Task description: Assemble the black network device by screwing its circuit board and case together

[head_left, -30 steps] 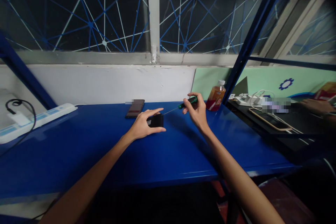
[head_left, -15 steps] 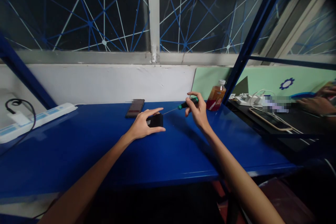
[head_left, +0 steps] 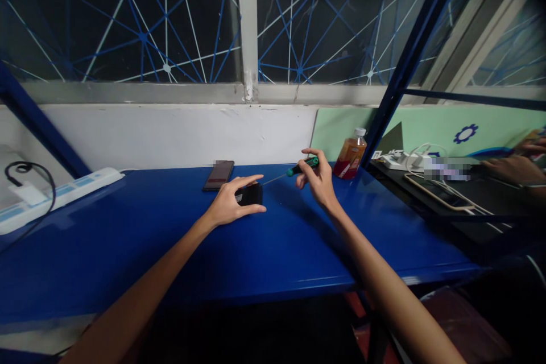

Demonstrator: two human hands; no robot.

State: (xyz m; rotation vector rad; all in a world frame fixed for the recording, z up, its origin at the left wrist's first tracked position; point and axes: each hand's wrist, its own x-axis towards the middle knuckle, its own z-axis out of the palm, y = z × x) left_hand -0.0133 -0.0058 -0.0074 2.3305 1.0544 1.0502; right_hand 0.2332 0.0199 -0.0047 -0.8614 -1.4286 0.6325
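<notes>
My left hand (head_left: 228,202) grips a small black box-like object (head_left: 251,195) on the blue table, with thumb and fingers along its two sides. What kind of device it is, I cannot make out. My right hand (head_left: 318,176) holds a screwdriver (head_left: 303,166) with a green and black handle between thumb and fingers. The thin metal shaft slants down to the left, and its tip is at the right end of the black object. Whether the tip touches it or sits in a screw is too small to tell.
Behind my left hand lies a phone (head_left: 219,175). A bottle of reddish drink (head_left: 350,154) stands by the blue frame post. A white power strip (head_left: 63,199) is at the left. On the neighbouring dark table are another phone (head_left: 439,192), cables and another person's hands (head_left: 512,168).
The whole view has shifted slightly, moving everything a little to the left in the picture. Both hands keep their hold, and the screwdriver stays against the same end of the black object.
</notes>
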